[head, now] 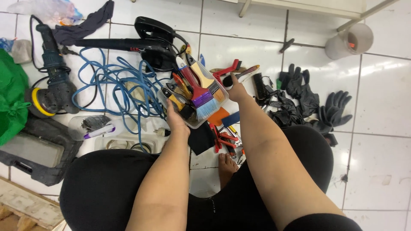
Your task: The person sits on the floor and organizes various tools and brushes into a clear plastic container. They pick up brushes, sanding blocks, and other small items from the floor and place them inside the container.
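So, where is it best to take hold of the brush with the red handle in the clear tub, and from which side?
Probably by the red handle, coming from the far side, above the clear tub. The handle points up and away and stands free above the rim, while its bristles lie low at the near edge, close to the left hand.

A tangled blue cable (115,83) sprawls over the white tiled floor (385,102), beside a polisher (51,92) with a yellow pad. A black blower (145,40) lies above it. Black gloves (314,105) heap to the right, near a cloudy plastic cup (349,40). A green bag (10,98) sits far left.
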